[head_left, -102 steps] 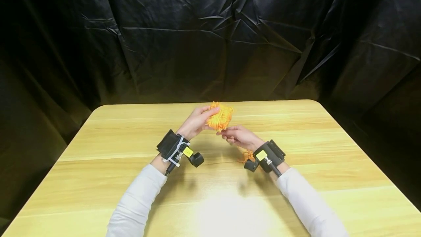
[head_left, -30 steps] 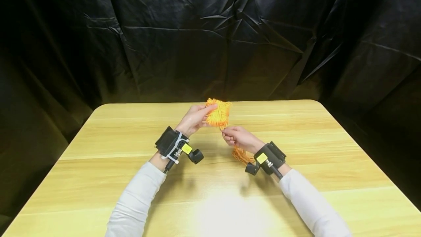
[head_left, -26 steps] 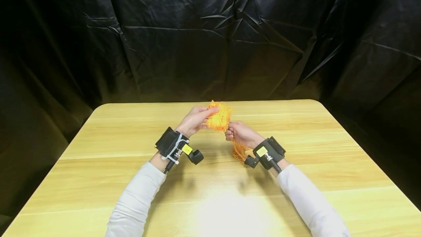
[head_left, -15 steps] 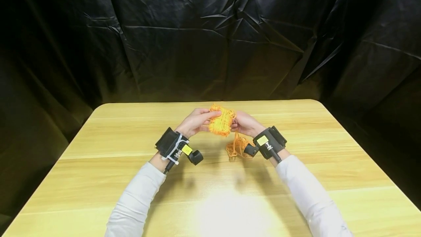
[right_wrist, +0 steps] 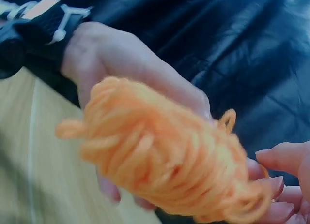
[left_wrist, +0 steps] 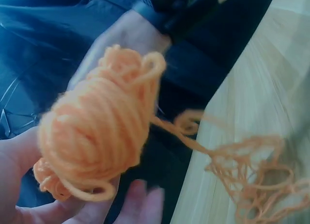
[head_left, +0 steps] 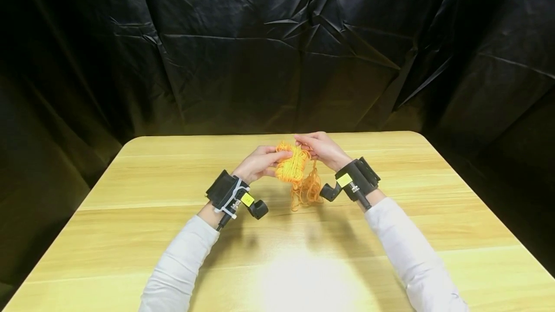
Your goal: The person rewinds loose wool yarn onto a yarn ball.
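The ball of yarn (head_left: pixel 291 166) is positioned above the desk (head_left: pixel 151 182), near the far edge and roughly midway between the two far corners. The left hand (head_left: pixel 257 162) grasps the ball, thumb laid across it. The right hand (head_left: pixel 324 149) is beside the ball, fingers curled on a strand. Loose yarn (head_left: pixel 310 189) trails below, closer to the near edge.

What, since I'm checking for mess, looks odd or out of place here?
The loose yarn by the bundle: its loops sprawl untidily, while the bundle is closely wound apart from a few stray loops. Nothing looks damaged.
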`<state>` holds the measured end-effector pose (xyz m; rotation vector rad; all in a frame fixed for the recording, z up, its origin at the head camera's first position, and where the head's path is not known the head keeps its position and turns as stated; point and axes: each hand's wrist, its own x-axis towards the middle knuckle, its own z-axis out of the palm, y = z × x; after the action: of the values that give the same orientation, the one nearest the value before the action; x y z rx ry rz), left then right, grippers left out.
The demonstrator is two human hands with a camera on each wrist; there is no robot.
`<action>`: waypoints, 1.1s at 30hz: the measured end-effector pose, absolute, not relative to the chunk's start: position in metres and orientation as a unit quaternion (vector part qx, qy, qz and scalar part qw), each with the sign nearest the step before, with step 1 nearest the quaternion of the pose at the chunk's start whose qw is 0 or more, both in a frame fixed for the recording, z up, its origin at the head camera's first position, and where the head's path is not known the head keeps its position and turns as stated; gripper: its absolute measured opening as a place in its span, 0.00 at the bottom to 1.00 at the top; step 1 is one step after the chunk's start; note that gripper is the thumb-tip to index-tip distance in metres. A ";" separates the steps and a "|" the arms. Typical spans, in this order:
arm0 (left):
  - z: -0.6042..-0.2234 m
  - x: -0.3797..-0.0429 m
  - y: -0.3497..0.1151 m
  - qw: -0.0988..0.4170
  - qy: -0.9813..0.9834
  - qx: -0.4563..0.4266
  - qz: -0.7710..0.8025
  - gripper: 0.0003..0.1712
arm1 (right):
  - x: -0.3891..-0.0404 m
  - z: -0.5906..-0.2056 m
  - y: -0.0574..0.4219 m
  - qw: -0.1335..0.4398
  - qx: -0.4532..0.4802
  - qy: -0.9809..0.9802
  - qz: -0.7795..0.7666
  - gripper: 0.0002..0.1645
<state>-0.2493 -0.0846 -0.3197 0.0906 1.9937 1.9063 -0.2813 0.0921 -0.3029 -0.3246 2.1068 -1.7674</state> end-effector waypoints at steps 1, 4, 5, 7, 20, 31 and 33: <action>-0.320 -0.250 -0.084 0.189 0.711 0.030 0.677 0.21 | -0.280 -0.300 0.092 0.170 -0.128 0.765 -0.607 0.15; -0.320 -0.250 -0.084 0.187 0.713 0.026 0.676 0.21 | -0.275 -0.293 0.090 0.119 -0.161 0.811 -0.550 0.17; -0.320 -0.250 -0.084 0.185 0.713 0.024 0.676 0.21 | -0.273 -0.291 0.089 0.101 -0.174 0.825 -0.528 0.17; -0.320 -0.250 -0.084 0.183 0.713 0.023 0.676 0.21 | -0.268 -0.287 0.087 0.064 -0.193 0.847 -0.491 0.16; -0.318 -0.255 -0.087 0.111 0.720 -0.026 0.685 0.20 | -0.233 -0.288 0.087 0.011 -0.268 0.854 -0.445 0.15; -0.313 -0.258 -0.092 0.050 0.690 -0.055 0.720 0.23 | -0.199 -0.315 0.096 0.115 -0.320 0.811 -0.476 0.16; -0.312 -0.258 -0.093 0.046 0.686 -0.059 0.724 0.24 | -0.192 -0.321 0.103 0.139 -0.336 0.808 -0.463 0.16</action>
<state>-0.2582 -0.0931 -0.3117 -0.1801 2.0937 2.2097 -0.1924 0.1033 -0.3207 -0.9725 2.3372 -1.3380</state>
